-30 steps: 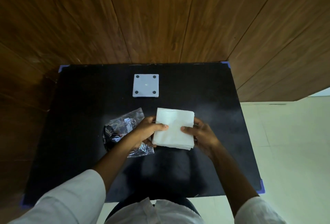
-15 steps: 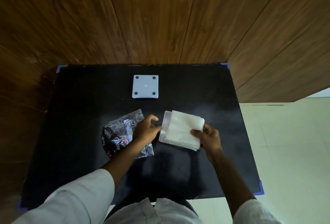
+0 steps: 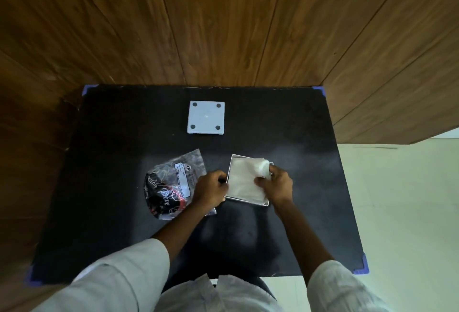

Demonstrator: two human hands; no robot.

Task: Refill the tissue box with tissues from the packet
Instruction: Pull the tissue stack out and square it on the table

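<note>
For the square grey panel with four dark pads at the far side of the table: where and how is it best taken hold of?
Probably by two opposite side edges, coming from above. The panel lies flat and alone on the black table, so no face is free to pinch, and both its left and right edges are open to fingers.

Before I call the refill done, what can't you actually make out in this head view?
- Depth of the tissues in the tissue box: seen from above only.
- Box's right corner: covered by the right hand.
- Left hand grip on the box edge: fingers curl out of sight.
- Packet print: too small; leftover tissues unclear.
</note>
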